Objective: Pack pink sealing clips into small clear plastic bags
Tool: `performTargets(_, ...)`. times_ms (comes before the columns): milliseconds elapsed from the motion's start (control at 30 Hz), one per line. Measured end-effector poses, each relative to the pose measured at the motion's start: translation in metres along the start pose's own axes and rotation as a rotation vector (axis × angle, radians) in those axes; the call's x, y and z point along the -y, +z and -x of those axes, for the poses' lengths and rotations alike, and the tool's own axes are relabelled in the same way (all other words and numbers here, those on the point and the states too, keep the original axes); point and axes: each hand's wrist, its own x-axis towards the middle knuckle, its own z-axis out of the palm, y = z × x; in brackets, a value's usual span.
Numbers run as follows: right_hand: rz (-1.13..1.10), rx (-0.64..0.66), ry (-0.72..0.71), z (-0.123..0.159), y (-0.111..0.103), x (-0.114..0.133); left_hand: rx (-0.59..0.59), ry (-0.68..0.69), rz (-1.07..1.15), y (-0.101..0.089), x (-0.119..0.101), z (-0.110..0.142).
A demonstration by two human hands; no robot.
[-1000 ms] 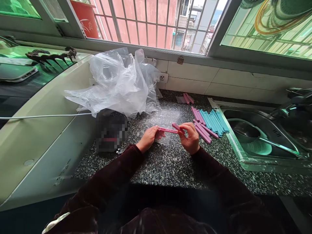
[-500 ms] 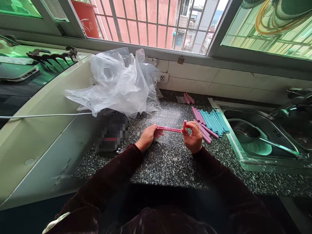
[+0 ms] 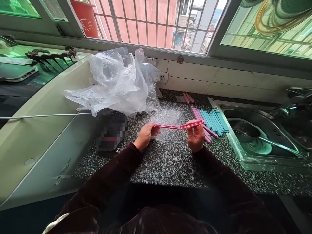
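Note:
A long pink bag sealing clip (image 3: 167,126) is stretched between my hands, opened out at its hinge. Its left end is pinched by my left hand (image 3: 143,136). My right hand (image 3: 195,138) grips the other arm, which tilts up slightly to the right. A clear plastic bag (image 3: 159,135) shows just below the clip beside my left fingers; whether those fingers also hold it I cannot tell. Behind my right hand lie several pink clips (image 3: 207,133) and a row of teal clips (image 3: 214,122) on the speckled counter (image 3: 165,169).
Crumpled clear plastic bags (image 3: 119,84) are heaped at the back left, above a blurred dark object (image 3: 110,130). Two or so pink clips (image 3: 188,98) lie by the wall. At right is a steel sink (image 3: 275,130) with a pan (image 3: 243,130) inside. A white cable (image 3: 46,116) crosses the left side.
The clip has swung from folded to nearly straight. My right hand has moved right and turned its arm outward; my left hand has shifted slightly left.

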Motion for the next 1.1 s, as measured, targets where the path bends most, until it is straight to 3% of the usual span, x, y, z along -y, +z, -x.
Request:
performTargets(633,-0.063,0.008,0.015,0.005,0.003,-0.001,-0.154,0.052,0.021,-0.003,-0.009,-0.002)
performTargets(967,0.01,0.06,-0.01,0.009,0.003,-0.004,-0.12,0.152,-0.136,-0.011,-0.006,-0.005)
performTargets(1100,0.143,0.168,0.004,0.003,-0.009,-0.001,-0.105,0.199,-0.195,-0.012,-0.007,-0.005)
